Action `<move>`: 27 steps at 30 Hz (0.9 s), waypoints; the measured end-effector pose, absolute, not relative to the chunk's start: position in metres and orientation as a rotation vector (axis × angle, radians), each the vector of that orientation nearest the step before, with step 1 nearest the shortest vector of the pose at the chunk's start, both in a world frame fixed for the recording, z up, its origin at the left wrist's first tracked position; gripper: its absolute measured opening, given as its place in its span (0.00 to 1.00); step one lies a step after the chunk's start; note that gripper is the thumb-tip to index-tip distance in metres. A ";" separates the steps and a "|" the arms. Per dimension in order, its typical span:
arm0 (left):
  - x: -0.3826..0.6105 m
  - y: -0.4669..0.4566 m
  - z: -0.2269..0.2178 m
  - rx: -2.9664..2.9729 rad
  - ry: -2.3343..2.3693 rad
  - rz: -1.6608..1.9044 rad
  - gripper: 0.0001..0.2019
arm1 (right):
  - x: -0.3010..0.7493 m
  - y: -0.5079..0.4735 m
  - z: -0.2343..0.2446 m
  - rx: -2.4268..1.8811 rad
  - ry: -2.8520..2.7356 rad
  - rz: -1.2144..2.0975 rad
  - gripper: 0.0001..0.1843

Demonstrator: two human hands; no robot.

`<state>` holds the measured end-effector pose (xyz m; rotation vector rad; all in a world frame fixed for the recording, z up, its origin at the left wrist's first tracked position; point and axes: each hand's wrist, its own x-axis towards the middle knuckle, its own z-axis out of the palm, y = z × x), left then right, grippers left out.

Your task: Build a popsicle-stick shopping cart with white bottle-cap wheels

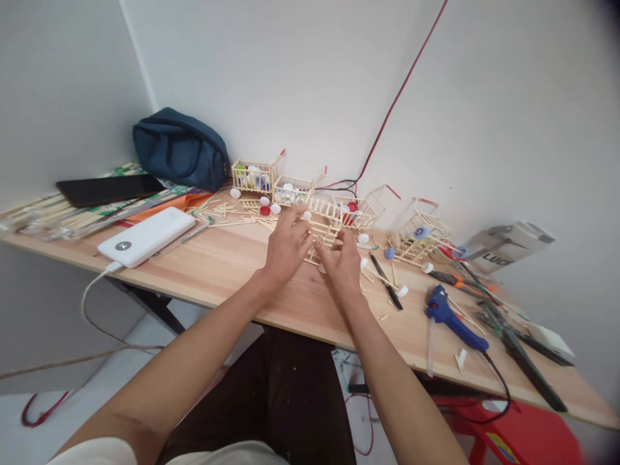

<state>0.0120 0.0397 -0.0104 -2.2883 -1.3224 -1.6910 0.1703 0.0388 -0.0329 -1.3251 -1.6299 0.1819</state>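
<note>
Between my hands stands a small cart built of thin wooden sticks [323, 227], with white round wheels, partly hidden by my fingers. My left hand [289, 248] grips its left side with bent fingers. From the right, my right hand [343, 263] closes on the same cart, thumb towards me. Behind it is another stick cart [365, 216] with a red cap inside and a raised handle. Two more stick carts, one at the far left [252, 175] and one beside it [293, 191], hold coloured bottle caps. A tipped stick cart [420, 236] with blue cap wheels lies to the right.
Loose sticks [225, 210] are scattered left of my hands. A white power bank [148, 236], black phone [110, 188] and blue bag [181, 147] lie further left. On the right are a black pen [386, 281], blue glue gun [453, 316] and orange-handled pliers [453, 279].
</note>
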 end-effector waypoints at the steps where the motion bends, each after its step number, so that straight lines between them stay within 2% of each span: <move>1: 0.012 0.040 -0.011 -2.285 -1.324 -1.691 0.06 | 0.171 0.039 -0.033 -1.322 -1.628 0.187 0.26; 16: 0.010 0.039 -0.010 -2.312 -1.295 -1.672 0.06 | 0.170 0.039 -0.033 -1.335 -1.627 0.178 0.27; 22: 0.010 0.038 -0.012 -2.320 -1.285 -1.719 0.15 | 0.170 0.039 -0.033 -1.328 -1.633 0.181 0.27; 27: 0.015 0.039 -0.017 -2.288 -1.297 -1.762 0.18 | 0.170 0.038 -0.032 -1.352 -1.639 0.162 0.27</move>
